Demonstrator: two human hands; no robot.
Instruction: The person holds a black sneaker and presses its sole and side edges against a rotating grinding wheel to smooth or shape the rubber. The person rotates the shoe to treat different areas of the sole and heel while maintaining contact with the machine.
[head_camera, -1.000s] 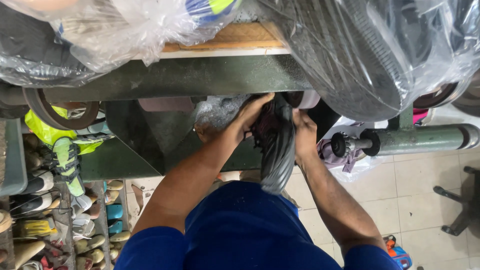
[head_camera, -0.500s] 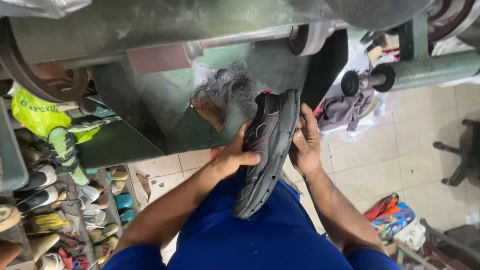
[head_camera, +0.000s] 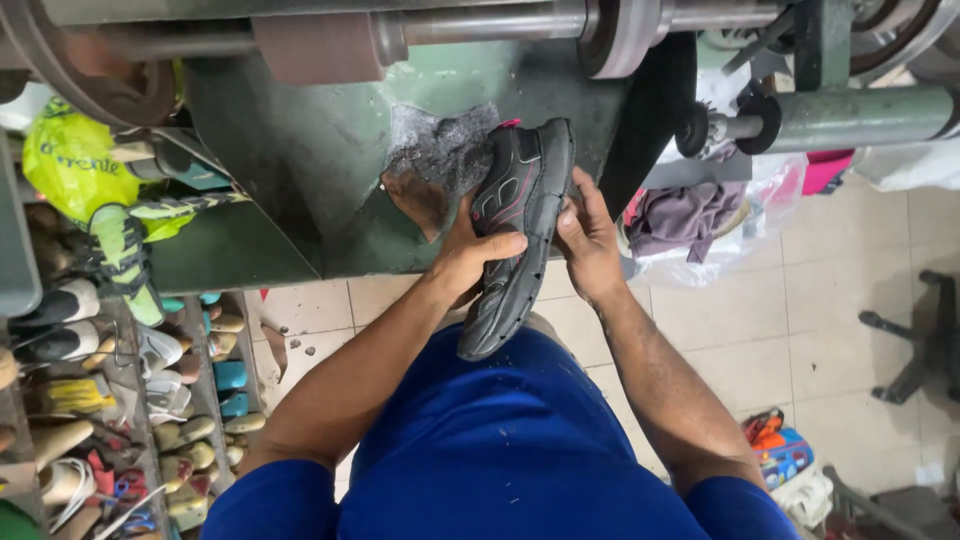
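The shoe (head_camera: 515, 240) is held up in front of the big machine (head_camera: 330, 150). The left hand (head_camera: 468, 255) is on the shoe's left side and the right hand (head_camera: 588, 240) is on its right side. Left of the machine stands a rack of shoes (head_camera: 110, 400). Right of the machine lies a pile of cloth (head_camera: 680, 215), and a chair base (head_camera: 915, 335) stands farther right on the floor (head_camera: 760, 330).

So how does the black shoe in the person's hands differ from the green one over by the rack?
The black shoe is dark with pink accents; the green shoe is bright neon with a pale pattern. The black shoe is gripped by the left hand and right hand, sole edge turned up; the green shoe sits untouched at the shoe rack. Both look like sporty trainers.
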